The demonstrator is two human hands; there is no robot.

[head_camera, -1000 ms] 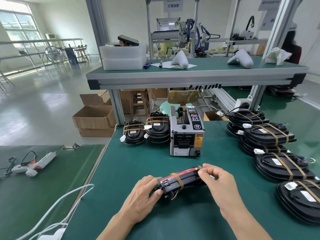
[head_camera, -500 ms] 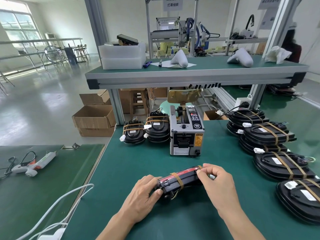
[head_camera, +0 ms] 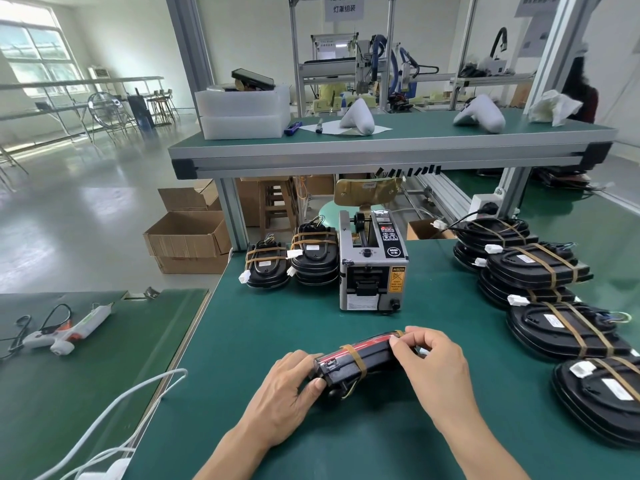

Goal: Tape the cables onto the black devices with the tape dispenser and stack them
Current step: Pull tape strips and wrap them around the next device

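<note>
Right hand (head_camera: 434,362) shifted leftward along taped black device (head_camera: 360,358).

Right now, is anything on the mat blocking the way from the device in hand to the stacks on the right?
Nothing visible does. Both hands, left hand and right hand, grip the black device; bare green mat lies between it and the right stacks.

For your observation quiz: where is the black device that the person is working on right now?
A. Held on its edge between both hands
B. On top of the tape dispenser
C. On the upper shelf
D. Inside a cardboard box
A: the left hand and right hand hold the black device on edge on the green mat, in front of the tape dispenser.
</note>
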